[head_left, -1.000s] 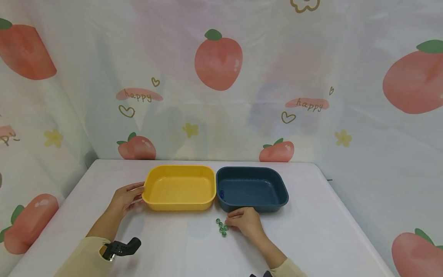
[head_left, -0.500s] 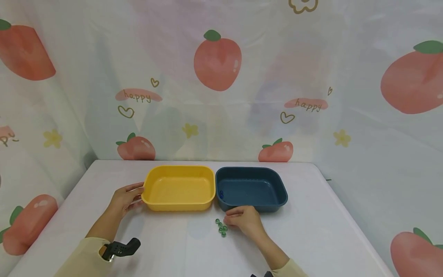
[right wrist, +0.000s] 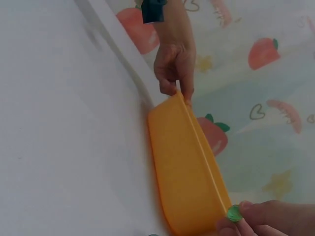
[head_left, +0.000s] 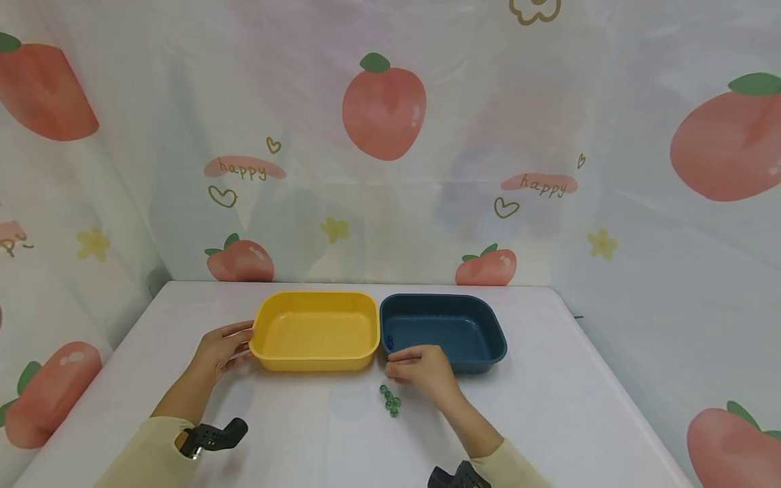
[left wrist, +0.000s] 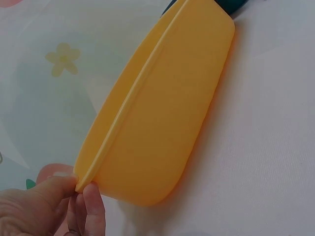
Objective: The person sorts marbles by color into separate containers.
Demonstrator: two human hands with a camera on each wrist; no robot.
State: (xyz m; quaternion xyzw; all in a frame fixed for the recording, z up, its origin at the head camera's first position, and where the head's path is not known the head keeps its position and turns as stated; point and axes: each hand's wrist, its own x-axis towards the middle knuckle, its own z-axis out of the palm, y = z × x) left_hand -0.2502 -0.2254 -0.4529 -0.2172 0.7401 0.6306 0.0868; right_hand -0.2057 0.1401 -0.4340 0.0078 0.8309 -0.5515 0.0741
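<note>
The left hand [head_left: 218, 349] pinches the outer rim of a yellow bin [head_left: 317, 332], probably to steady it. Near where it meets a navy bin [head_left: 457, 329], the right hand [head_left: 424, 373] holds a green bead [right wrist: 234, 213] between thumb and fingertips, a grip suited to something small; loose green beads [head_left: 389, 405] lie in front.

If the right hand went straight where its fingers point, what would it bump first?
Probably the yellow tub, but depth is unclear, so the right hand might just miss it.

Backdrop [head_left: 390, 203]: "happy" on pink patch [head_left: 245, 167] above left hand [head_left: 221, 349]; again on second patch [head_left: 539, 184], above and right of right hand [head_left: 425, 371]. Lettering [head_left: 9, 248] left of left hand cut off.
</note>
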